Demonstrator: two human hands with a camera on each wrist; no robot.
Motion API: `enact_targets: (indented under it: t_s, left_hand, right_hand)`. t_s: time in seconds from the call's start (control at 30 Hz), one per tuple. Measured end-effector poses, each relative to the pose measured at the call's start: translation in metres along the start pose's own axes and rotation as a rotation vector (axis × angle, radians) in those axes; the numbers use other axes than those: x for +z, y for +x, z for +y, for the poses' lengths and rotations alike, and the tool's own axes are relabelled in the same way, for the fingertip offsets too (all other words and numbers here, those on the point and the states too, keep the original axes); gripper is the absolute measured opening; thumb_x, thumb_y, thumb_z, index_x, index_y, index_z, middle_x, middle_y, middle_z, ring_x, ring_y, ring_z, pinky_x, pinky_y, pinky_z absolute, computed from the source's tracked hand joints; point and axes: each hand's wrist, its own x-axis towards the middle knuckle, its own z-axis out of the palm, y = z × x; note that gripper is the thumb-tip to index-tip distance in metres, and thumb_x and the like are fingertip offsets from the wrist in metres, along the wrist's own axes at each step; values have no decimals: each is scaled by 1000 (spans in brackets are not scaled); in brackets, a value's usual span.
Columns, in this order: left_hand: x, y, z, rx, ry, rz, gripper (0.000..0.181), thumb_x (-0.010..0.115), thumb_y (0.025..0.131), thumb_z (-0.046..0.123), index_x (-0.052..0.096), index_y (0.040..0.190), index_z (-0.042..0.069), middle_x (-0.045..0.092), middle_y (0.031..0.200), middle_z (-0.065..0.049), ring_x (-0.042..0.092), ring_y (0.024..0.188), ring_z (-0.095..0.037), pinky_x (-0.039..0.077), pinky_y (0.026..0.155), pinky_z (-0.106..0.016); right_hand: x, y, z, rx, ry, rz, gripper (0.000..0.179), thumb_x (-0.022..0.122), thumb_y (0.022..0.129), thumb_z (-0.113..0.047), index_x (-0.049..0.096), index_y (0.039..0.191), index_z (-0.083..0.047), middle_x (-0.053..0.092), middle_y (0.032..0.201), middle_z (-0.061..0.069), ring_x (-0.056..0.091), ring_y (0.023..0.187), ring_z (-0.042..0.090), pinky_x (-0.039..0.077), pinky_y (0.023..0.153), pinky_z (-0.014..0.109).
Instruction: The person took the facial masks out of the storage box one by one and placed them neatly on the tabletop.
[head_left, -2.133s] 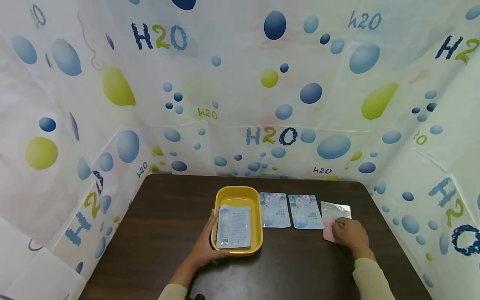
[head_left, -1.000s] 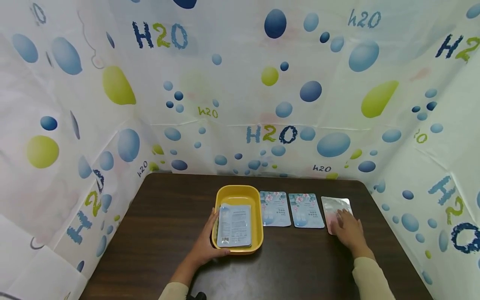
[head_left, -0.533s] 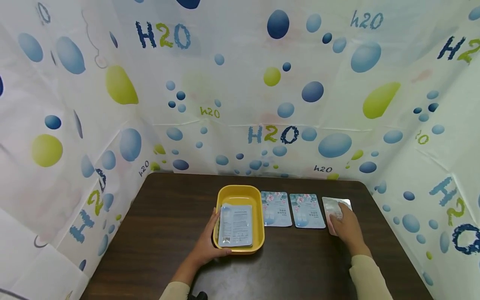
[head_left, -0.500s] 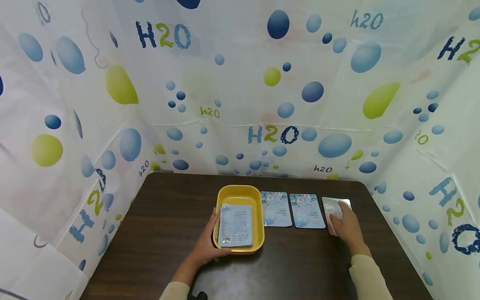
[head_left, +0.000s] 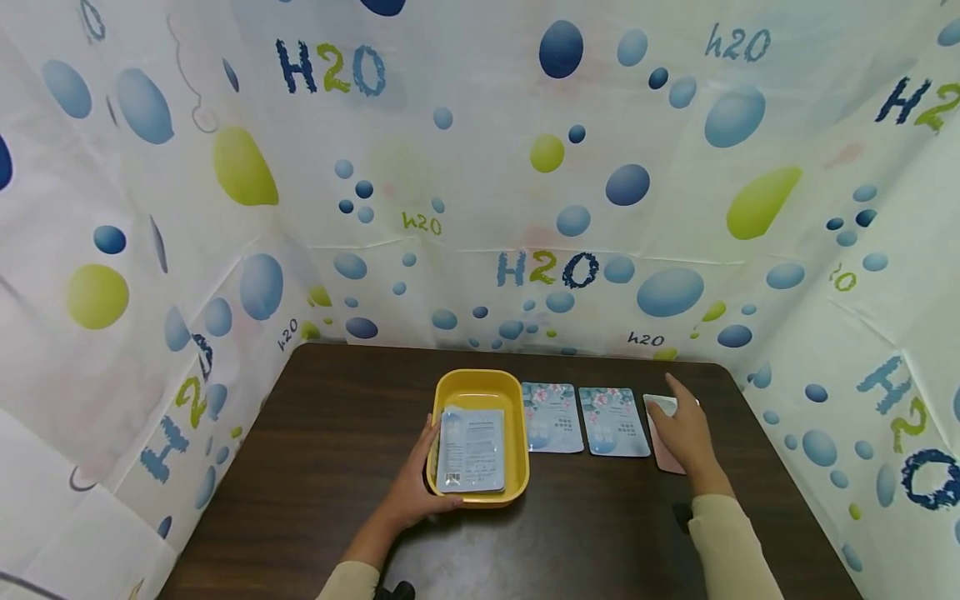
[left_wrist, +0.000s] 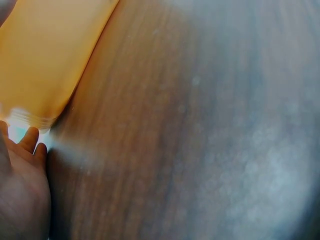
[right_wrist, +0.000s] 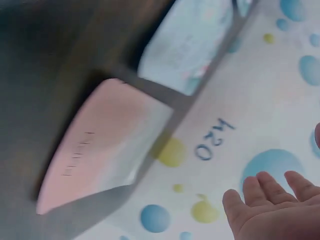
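My left hand (head_left: 411,483) grips the near left corner of a yellow plastic tray (head_left: 480,390), thumb at the front rim and fingers along the side. In the left wrist view the fingertips lie by the tray wall (left_wrist: 50,55). A pale blue sheet mask packet (head_left: 471,450) lies in the tray, printed text facing up. Over a pink and silver sheet mask packet (head_left: 664,454) at the row's right end, my right hand (head_left: 688,429) is held with fingers extended, holding nothing. The right wrist view shows the pink packet (right_wrist: 100,150) apart from the fingers.
Two blue floral packets, a left one (head_left: 551,417) and a right one (head_left: 613,422), lie side by side between tray and pink packet. The dark wooden table (head_left: 322,417) meets a patterned sheet (head_left: 450,167) at its back and sides.
Earlier my right hand touched the pink packet, which shifted slightly away from me into line with the others. Now that hand has come off it and moved farther forward. The left hand stays put.
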Motion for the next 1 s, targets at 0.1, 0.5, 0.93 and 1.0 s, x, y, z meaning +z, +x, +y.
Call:
enact_targets:
  t_s: [0.1, 0.5, 0.93, 1.0]
  left_hand:
    - [0, 0, -1, 2, -14, -2, 129, 95, 58, 30, 14, 159, 21, -2, 167, -6, 3, 153, -29, 16, 114, -64]
    - [0, 0, 0, 27, -16, -13, 128, 94, 61, 28, 12, 159, 18, -5, 167, -6, 1, 152, -35, 18, 111, -69]
    - [0, 2, -2, 21, -36, -8, 127, 94, 60, 29, 15, 158, 19, -3, 167, -5, 0, 153, -31, 16, 113, -67]
    - [0, 1, -3, 19, -27, -8, 127, 94, 59, 30, 15, 158, 19, -3, 167, -6, 1, 153, -32, 16, 113, -67]
  right_hand:
    - [-2, -1, -14, -45, 11, -3, 73, 52, 99, -34, 17, 157, -10, 20, 160, 24, 20, 145, 48, 20, 112, 66]
    - [3, -3, -55, -229, 45, 14, 73, 56, 98, -38, 21, 156, -10, 22, 160, 21, 21, 146, 45, 22, 112, 65]
    - [19, -9, -99, -266, 212, -32, 71, 58, 97, -36, 24, 156, -17, 30, 159, 17, 35, 142, 42, 33, 111, 58]
    - [23, -10, -106, -279, 252, -48, 71, 59, 97, -37, 25, 156, -17, 30, 159, 15, 35, 143, 39, 32, 113, 55]
